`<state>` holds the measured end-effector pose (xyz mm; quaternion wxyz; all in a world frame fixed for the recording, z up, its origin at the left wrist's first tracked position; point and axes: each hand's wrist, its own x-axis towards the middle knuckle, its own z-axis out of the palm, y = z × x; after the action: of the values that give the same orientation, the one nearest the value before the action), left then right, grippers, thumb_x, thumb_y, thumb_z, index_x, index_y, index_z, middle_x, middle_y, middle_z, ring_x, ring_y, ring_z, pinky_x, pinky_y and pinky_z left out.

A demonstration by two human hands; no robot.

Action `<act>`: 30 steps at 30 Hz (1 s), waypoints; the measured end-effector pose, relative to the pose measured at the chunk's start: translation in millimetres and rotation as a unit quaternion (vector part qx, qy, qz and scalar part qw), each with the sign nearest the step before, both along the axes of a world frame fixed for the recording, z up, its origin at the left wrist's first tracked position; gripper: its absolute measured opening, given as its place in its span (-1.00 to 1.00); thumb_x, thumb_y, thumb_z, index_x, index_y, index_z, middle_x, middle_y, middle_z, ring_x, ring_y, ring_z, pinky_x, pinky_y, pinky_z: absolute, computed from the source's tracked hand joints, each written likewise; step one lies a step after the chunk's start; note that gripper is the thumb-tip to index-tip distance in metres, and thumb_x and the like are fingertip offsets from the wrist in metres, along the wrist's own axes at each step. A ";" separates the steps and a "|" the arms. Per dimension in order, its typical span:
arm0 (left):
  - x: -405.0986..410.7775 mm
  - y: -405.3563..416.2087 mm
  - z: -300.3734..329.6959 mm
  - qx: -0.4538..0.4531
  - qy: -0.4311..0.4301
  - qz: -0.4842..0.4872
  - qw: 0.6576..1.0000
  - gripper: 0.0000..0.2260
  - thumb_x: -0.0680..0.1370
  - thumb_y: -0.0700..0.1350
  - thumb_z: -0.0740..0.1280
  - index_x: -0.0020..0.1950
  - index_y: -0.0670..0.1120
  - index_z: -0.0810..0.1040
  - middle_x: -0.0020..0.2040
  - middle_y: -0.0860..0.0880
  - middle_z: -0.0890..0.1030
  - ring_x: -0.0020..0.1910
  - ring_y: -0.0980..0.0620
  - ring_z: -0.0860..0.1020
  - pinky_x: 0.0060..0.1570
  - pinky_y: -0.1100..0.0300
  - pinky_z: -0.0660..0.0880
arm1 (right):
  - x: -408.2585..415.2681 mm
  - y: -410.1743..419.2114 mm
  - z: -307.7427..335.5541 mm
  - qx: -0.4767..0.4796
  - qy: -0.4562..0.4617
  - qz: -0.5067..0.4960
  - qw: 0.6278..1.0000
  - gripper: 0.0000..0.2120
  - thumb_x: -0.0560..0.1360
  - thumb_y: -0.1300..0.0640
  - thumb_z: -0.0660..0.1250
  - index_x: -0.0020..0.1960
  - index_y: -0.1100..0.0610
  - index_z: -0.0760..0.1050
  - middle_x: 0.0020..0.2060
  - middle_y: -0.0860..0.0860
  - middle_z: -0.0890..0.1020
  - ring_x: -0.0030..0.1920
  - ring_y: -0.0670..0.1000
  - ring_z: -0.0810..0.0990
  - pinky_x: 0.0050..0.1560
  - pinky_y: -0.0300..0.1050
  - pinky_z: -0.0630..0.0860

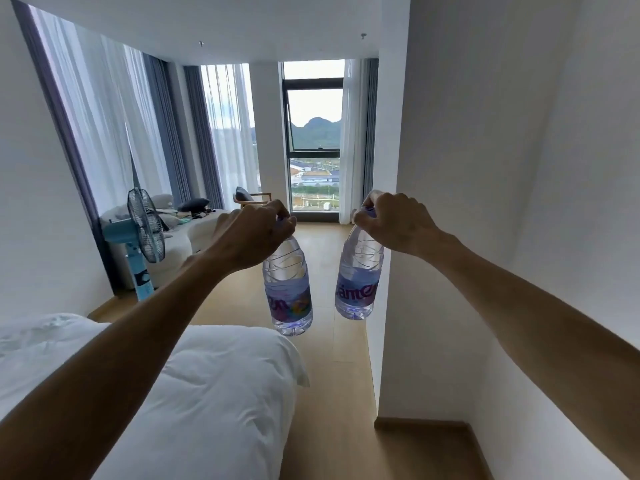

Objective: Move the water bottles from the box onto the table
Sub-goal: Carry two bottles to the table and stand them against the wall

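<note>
Fingers (277, 216) of my left hand (247, 237) are curled tight around the cap end of the left bottle (287, 292), pinching it from above. Same on the other side: right hand (398, 223) clamped around the neck of the right bottle (358, 282). Both bottles hang in the air off their tops, nothing under them but the wood floor (332, 393). They're close together, not touching; right one tilts a bit, base toward the left. Both clear, full of water, purple labels. Left bottle's base hangs just past the foot corner of the bed (194, 403), above the floor strip between the bed and the white wall (485, 168). Both forearms stretched out in front. Blue standing fan (143, 237) and sofa (187, 233) far left, window (313, 133) straight ahead.
</note>
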<state>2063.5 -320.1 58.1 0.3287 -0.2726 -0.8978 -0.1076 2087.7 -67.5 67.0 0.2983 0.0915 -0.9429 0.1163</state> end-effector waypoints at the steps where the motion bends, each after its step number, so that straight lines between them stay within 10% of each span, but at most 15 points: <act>1: -17.9 1.3 0.8 -0.002 -0.005 0.000 1.000 -0.70 0.63 0.09 0.15 0.11 -0.11 0.50 -0.21 0.01 0.55 -0.36 0.06 0.52 -0.29 0.14 0.50 | -18.1 1.6 -1.0 -0.004 0.007 -0.003 1.000 -0.77 0.58 -0.07 0.22 -0.05 0.10 0.41 -0.25 -0.01 0.52 -0.35 -0.06 0.43 -0.20 -0.15 0.32; 30: -566.7 50.2 -4.5 0.009 0.002 0.117 0.993 -0.67 0.63 0.12 0.09 0.08 -0.09 0.50 -0.27 -0.02 0.55 -0.33 -0.02 0.53 -0.21 0.08 0.49 | -617.6 48.7 -17.9 -0.033 0.012 0.102 0.994 -0.69 0.56 -0.04 0.27 0.02 0.21 0.53 -0.23 0.01 0.57 -0.29 0.04 0.56 -0.21 -0.08 0.54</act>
<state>1496.8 -270.0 53.6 0.3436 -0.1631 -0.9218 -0.0756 1470.1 -18.8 49.2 0.2996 0.1784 -0.9206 0.1759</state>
